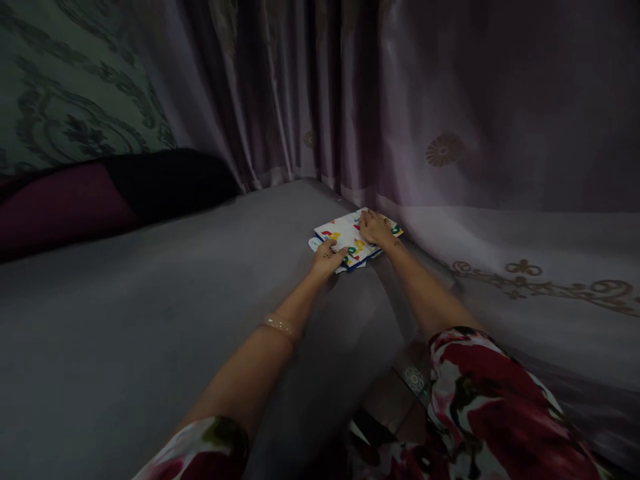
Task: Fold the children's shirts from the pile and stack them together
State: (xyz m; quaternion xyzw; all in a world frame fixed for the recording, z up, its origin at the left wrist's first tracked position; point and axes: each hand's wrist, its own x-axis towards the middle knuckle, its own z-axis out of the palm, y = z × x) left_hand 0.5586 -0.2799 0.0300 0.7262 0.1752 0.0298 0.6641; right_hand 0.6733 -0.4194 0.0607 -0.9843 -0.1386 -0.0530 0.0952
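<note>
Cloth (345,238) seems light and limp; pinch a folded edge. Left hand (327,257) at 7 o'clock and right hand (375,229) at 1 lie flat on it, neither grip clasping.

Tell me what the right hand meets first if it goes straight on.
The right hand lies on the folded cloth; straight on, it would likely meet the curtain behind, though depth is unclear.

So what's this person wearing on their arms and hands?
The left sleeve and right sleeve are floral: red blooms, dark green leaves, on white. A pale bangle circles the left wrist. The left hand and right hand wear no gloves.
</note>
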